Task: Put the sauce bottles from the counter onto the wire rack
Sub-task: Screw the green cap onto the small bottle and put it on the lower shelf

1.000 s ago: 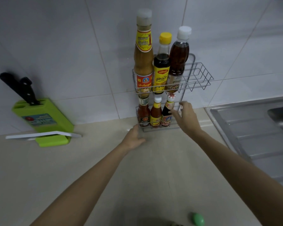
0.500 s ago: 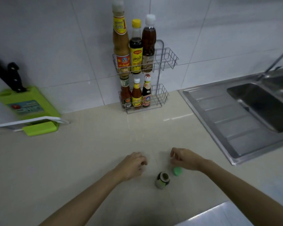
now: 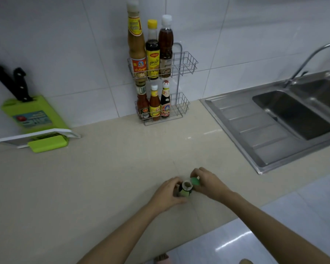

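A small dark bottle [image 3: 186, 188] with a green label stands uncapped on the counter near its front edge. My left hand [image 3: 170, 193] is wrapped around its left side. My right hand [image 3: 208, 182] pinches the green cap [image 3: 195, 181] just to the right of the bottle's open mouth. The two-tier wire rack [image 3: 183, 63] stands against the tiled wall. Three tall bottles fill the left of its upper tier [image 3: 152, 52] and three small bottles the left of its lower tier [image 3: 153, 102]. The right side of both tiers holds nothing.
A green knife block [image 3: 32, 115] with two black-handled knives and a white board leans at the left wall. A steel sink [image 3: 286, 119] with a faucet lies to the right. The counter's front edge [image 3: 208, 227] runs diagonally below my hands.
My hands came back from the rack to the counter's front. The left hand took hold of the small bottle and the right hand lifted the green cap off the counter.
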Demonstrator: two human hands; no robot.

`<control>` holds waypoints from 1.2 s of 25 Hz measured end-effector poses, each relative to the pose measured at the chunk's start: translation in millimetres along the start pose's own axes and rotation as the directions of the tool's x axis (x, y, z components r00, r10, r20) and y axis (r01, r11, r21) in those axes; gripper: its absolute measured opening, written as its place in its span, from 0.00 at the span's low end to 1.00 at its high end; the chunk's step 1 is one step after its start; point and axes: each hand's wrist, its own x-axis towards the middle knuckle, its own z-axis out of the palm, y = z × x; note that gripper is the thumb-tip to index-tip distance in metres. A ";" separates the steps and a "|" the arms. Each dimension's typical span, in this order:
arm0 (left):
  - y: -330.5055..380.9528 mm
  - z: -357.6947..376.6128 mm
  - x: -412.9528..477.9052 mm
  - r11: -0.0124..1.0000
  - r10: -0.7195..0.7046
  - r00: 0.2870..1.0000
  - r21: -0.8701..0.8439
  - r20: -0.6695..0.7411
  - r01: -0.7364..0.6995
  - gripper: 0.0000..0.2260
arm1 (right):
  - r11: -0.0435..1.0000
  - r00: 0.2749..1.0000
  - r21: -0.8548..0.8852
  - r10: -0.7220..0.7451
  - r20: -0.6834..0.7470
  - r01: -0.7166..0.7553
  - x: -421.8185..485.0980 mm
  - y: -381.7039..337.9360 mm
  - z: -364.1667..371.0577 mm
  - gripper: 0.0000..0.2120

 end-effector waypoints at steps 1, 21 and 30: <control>0.5 -0.5 -0.8 0.999 -0.016 1.000 -0.032 0.003 0.016 0.21 | 0.995 0.998 0.097 0.031 -0.059 -0.026 0.3 -6.4 -3.2 0.13; 10.0 -71.4 -10.4 1.000 0.011 0.979 0.016 -0.201 -0.008 0.22 | 0.904 0.904 0.104 -0.397 -0.156 0.415 25.1 -85.9 -63.5 0.17; 12.5 -68.6 -15.5 1.000 -0.022 0.981 0.011 -0.191 0.024 0.21 | 0.979 0.970 0.040 -0.189 -0.155 0.198 36.9 -97.3 -58.4 0.18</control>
